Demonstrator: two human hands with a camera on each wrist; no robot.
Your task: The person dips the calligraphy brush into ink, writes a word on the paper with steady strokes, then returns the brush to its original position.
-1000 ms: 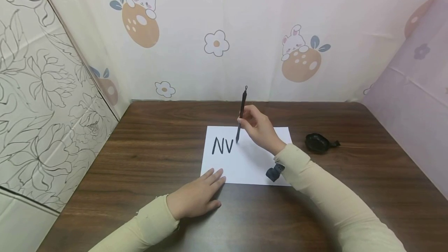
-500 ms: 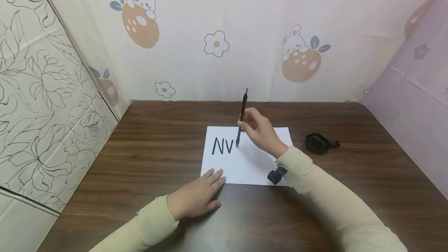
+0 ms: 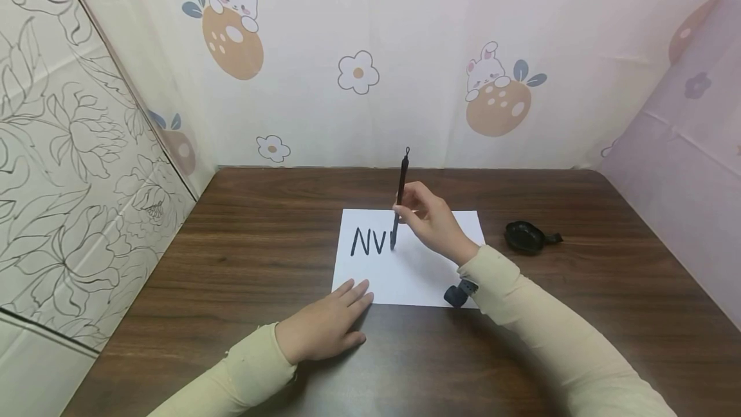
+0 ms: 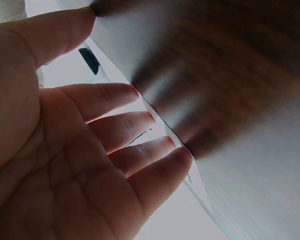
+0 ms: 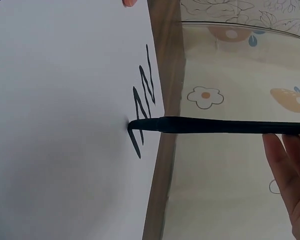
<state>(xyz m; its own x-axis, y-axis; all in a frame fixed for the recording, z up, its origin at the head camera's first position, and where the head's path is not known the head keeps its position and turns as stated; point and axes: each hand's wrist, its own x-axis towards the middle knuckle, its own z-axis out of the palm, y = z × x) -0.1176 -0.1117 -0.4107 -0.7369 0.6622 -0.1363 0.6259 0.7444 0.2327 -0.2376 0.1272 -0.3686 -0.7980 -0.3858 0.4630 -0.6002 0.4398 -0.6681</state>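
Observation:
My right hand (image 3: 431, 221) pinches a dark writing brush (image 3: 402, 179), held nearly upright with a small loop at its top. Its tip meets the white sheet of paper (image 3: 417, 282), just right of the black letters "NV" (image 3: 367, 241). In the right wrist view the bent tip of the brush (image 5: 210, 125) sits at the end of a short fresh stroke (image 5: 134, 142). My left hand (image 3: 325, 325) lies flat with fingers spread, fingertips on the paper's lower left edge. From the left wrist, the palm (image 4: 65, 160) and straight fingers show, holding nothing.
A small black ink dish (image 3: 524, 237) with a short handle stands right of the paper on the brown wooden table (image 3: 260, 230). A dark wrist camera (image 3: 460, 293) hangs under the right cuff, over the paper. Patterned curtains (image 3: 417, 11) enclose the table behind and at the sides.
My right hand has moved slightly down toward me with the brush, its tip drawing a short black vertical stroke beside the "V". My left hand has stayed in place.

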